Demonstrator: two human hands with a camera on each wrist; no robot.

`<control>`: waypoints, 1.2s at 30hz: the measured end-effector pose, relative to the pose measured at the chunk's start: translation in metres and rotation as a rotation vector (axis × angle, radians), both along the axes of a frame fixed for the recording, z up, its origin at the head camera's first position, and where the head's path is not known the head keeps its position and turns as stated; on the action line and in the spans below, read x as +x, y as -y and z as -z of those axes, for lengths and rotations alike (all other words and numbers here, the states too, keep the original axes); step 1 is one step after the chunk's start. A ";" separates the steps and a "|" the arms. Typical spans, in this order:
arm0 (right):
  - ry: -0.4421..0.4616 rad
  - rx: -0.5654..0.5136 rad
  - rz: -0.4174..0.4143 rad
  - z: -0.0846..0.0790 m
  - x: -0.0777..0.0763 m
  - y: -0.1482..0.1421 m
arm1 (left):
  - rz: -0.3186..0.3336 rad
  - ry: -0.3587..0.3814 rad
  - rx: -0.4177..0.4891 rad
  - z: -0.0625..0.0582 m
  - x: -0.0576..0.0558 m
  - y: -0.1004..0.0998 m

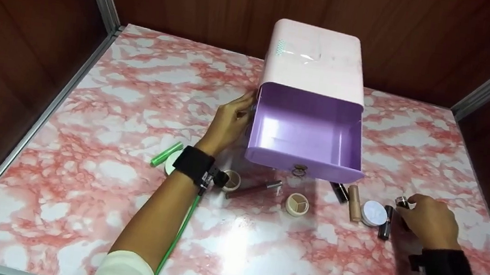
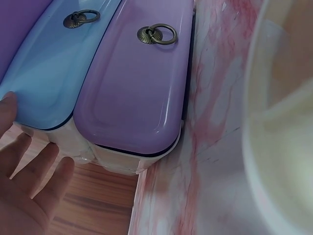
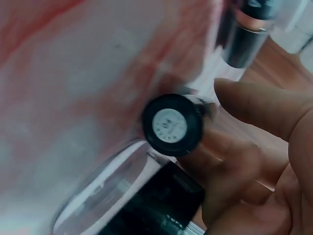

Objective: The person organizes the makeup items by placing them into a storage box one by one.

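A drawer unit with a pale pink top [image 1: 315, 62] stands at the back, its purple upper drawer [image 1: 301, 139] pulled out. My left hand [image 1: 231, 119] rests at the unit's left side with fingers extended. In the left wrist view its fingertips [image 2: 36, 161] lie by a blue drawer [image 2: 54, 73], with a lower purple drawer [image 2: 137, 83] beyond. On the right, my right hand [image 1: 433, 221] pinches a black lipstick tube [image 1: 401, 202]. The tube's round end with a white label [image 3: 169, 125] faces the right wrist camera; the hand hides much of its body.
Near the right hand lie another black tube [image 1: 385, 222], a white-lidded jar [image 1: 374, 213], a tan tube [image 1: 354, 203] and a black tube [image 1: 339, 192]. Two sectioned pots [image 1: 297, 205] and a slim pencil-like stick [image 1: 257, 190] lie before the unit. A green tube [image 1: 166, 154] lies left.
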State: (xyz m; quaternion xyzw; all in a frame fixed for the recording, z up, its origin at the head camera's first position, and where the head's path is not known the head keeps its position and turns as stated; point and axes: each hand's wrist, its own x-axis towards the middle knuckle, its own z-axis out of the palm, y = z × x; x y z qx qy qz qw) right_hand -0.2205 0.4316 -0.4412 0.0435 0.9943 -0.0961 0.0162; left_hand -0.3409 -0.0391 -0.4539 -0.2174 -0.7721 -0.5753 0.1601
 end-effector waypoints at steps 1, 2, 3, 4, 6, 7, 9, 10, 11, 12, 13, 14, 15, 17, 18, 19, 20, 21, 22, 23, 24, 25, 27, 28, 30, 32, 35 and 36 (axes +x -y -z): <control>0.010 -0.001 -0.003 0.000 0.000 0.000 | 0.002 0.003 -0.004 0.000 0.000 0.000; 0.010 -0.004 -0.006 -0.001 0.000 0.001 | 0.000 0.004 -0.008 0.000 0.000 0.000; 0.011 -0.015 -0.006 -0.003 0.001 0.002 | -0.002 0.007 -0.013 -0.001 0.000 0.000; 0.007 -0.024 -0.006 -0.006 0.001 0.002 | -0.002 0.010 -0.014 -0.001 0.000 0.000; -0.020 -0.055 -0.006 -0.013 0.004 0.004 | -0.005 0.015 -0.016 -0.001 0.000 0.000; -0.038 -0.077 -0.010 -0.019 0.005 0.006 | -0.003 0.015 -0.013 -0.001 0.000 0.001; -0.086 -0.111 -0.025 -0.032 0.007 0.011 | -0.008 0.014 -0.016 -0.001 0.000 0.001; -0.110 -0.122 -0.039 -0.039 0.008 0.013 | -0.009 0.014 -0.018 -0.001 0.000 0.001; -0.130 -0.136 -0.052 -0.046 0.009 0.016 | -0.010 0.013 -0.019 -0.001 0.000 0.001; -0.146 -0.146 -0.063 -0.053 0.009 0.020 | -0.009 0.013 -0.020 -0.001 0.000 0.001; -0.160 -0.151 -0.073 -0.059 0.010 0.023 | -0.013 0.013 -0.024 -0.002 -0.001 0.001; -0.179 -0.150 -0.079 -0.066 0.010 0.027 | -0.016 0.012 -0.028 -0.002 -0.001 0.001; -0.194 -0.147 -0.085 -0.072 0.010 0.032 | -0.016 0.010 -0.030 -0.002 -0.001 0.001; -0.231 -0.141 -0.090 -0.083 0.010 0.041 | -0.018 0.009 -0.035 -0.001 -0.002 0.001; -0.249 -0.145 -0.092 -0.088 0.009 0.047 | -0.020 0.009 -0.038 -0.001 -0.002 0.001; -0.268 -0.148 -0.093 -0.094 0.008 0.052 | -0.024 0.008 -0.043 -0.001 -0.002 0.001; -0.295 -0.154 -0.099 -0.099 0.007 0.058 | -0.024 0.010 -0.043 -0.001 -0.001 0.001; -0.318 -0.166 -0.104 -0.104 0.006 0.064 | -0.024 0.013 -0.043 0.000 -0.001 0.001; -0.342 -0.184 -0.109 -0.109 0.005 0.070 | -0.023 0.012 -0.044 0.000 -0.001 0.000; -0.363 -0.205 -0.114 -0.115 0.004 0.076 | -0.019 0.014 -0.042 -0.001 -0.001 0.000; -0.379 -0.230 -0.117 -0.120 0.003 0.082 | -0.016 0.015 -0.041 -0.001 -0.001 0.000; -0.400 -0.247 -0.122 -0.125 0.002 0.088 | -0.013 0.016 -0.040 -0.001 -0.002 -0.001; -0.436 -0.292 -0.137 -0.135 -0.001 0.101 | -0.009 0.019 -0.038 -0.001 -0.002 -0.001; -0.450 -0.312 -0.146 -0.139 -0.002 0.107 | -0.008 0.019 -0.040 -0.001 -0.002 -0.001; -0.478 -0.348 -0.164 -0.146 -0.006 0.120 | -0.013 0.020 -0.043 -0.001 -0.002 -0.001; -0.492 -0.361 -0.185 -0.151 -0.010 0.134 | -0.017 0.018 -0.044 -0.001 -0.002 0.000; -0.472 -0.381 -0.222 -0.157 -0.016 0.157 | -0.018 0.015 -0.042 0.000 -0.002 0.001; -0.460 -0.382 -0.239 -0.158 -0.018 0.164 | -0.017 0.015 -0.040 0.000 -0.002 0.001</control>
